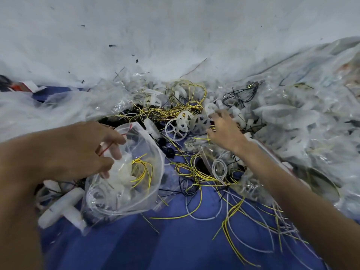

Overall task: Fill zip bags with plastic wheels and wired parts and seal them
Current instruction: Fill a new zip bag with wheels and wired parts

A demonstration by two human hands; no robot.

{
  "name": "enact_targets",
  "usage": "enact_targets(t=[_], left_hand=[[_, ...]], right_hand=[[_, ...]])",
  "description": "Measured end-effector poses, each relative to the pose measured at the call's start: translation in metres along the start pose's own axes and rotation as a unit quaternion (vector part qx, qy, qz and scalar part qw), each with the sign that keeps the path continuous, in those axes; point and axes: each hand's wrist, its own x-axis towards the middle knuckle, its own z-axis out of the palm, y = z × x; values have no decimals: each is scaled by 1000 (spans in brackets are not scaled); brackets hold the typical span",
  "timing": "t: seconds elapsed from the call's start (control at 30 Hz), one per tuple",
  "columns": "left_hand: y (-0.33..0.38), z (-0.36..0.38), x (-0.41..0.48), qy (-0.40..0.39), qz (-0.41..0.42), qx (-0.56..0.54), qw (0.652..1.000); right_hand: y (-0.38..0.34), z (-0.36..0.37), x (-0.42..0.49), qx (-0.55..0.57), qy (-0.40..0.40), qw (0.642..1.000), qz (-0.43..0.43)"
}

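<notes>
My left hand [81, 151] grips the red-striped mouth of a clear zip bag [136, 191] and holds it open; white plastic parts and yellow wires lie inside it. My right hand [224, 129] reaches into the loose pile, fingers spread and lightly curled over white spoked plastic wheels [187, 121]. Whether it holds one is unclear. Tangled yellow, black and white wired parts [194, 172] lie between the hands on the blue cloth [155, 246].
A heap of filled clear zip bags [311, 123] rises on the right. Crumpled clear plastic sheeting [48, 108] covers the left and back. Loose white plastic shafts [62, 209] lie by the bag's lower left. A white wall stands behind.
</notes>
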Motion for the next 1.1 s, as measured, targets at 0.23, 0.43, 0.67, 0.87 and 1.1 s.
enact_targets(t=[0.23, 0.43, 0.67, 0.87, 1.1], left_hand=[[-7, -1, -5, 29, 13, 48, 998], [-17, 0, -6, 41, 83, 75, 993], [-14, -4, -2, 42, 101, 75, 991], [34, 6, 0, 59, 135, 4, 989], [44, 8, 6, 158, 197, -36, 967]], right_hand=[[2, 4, -44, -201, -134, 969, -58], [10, 8, -43, -189, -85, 977, -54], [6, -12, -42, 106, 45, 991, -67], [-26, -32, -41, 359, 68, 929, -56], [-58, -21, -48, 332, -171, 926, -56]])
